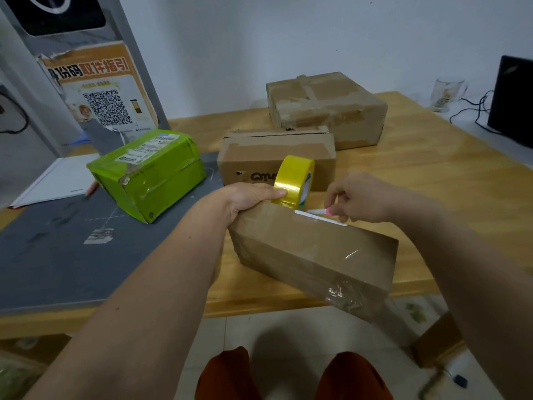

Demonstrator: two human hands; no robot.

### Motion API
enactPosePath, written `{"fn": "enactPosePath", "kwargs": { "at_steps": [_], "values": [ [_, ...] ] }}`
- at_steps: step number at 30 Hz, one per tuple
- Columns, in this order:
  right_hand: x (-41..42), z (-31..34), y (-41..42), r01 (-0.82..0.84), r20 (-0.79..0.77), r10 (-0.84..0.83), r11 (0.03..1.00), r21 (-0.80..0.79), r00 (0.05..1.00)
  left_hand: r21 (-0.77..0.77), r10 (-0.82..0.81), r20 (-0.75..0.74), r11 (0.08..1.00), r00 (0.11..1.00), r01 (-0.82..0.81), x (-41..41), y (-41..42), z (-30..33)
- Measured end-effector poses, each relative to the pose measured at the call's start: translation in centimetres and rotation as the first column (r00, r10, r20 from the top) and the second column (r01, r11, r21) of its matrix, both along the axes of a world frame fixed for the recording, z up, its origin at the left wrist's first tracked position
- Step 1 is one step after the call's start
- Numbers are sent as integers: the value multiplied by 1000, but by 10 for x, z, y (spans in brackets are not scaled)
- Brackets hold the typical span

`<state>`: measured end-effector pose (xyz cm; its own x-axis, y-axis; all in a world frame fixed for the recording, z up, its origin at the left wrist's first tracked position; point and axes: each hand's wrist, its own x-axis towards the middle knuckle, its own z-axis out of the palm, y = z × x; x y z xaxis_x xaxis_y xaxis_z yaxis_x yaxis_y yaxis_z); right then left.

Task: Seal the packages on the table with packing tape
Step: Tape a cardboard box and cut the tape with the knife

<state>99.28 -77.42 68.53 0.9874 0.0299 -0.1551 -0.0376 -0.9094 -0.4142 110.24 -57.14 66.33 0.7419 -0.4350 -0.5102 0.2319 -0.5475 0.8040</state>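
A brown cardboard package (314,252) lies at the table's front edge, wrapped in clear tape and overhanging the edge at its right end. My left hand (253,197) grips its far left corner, the thumb pressing a yellow roll of packing tape (294,180) that stands on the far top edge. My right hand (360,197) pinches a small pink-handled cutter (318,211) at the tape just right of the roll. Three more packages sit behind: a green one (150,171), a brown printed one (268,154) and a larger taped one (326,108).
A grey cutting mat (57,249) covers the left of the wooden table (432,174). A white notebook (54,180) and a leaning sign with a QR code (106,105) stand at the left. A glass mug (447,93), cables and a black screen (513,99) are at the far right.
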Motion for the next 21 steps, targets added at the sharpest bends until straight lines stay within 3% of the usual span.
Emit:
{"fn": "enactPosePath", "kwargs": {
  "at_steps": [3, 9, 12, 15, 16, 21],
  "values": [
    [4, -20, -10, 18, -117, -14, 1000, 25, 993, -30, -16, -30, 999, 999, 15, 0, 0, 0],
    [11, -47, -15, 44, -128, -35, 997, 70, 991, -60, -12, -62, 998, 998, 8, -2, 1, 0],
    [11, -30, -10, 48, 33, -53, 991, 125, 998, -64, 13, -74, 998, 997, -18, 0, 2, -1],
    [4, 8, 15, -45, 216, -53, 906, 421, 975, -42, 62, -89, 997, 994, -66, 1, 2, -1],
    [2, 18, 27, -95, 240, -19, 886, 453, 971, -44, 75, -74, 996, 994, -78, 1, 2, -2],
    [0, 26, 77, -276, 143, 243, 911, 306, 960, -209, -5, -142, 978, 990, -26, 3, 8, -9]
  ]
}}
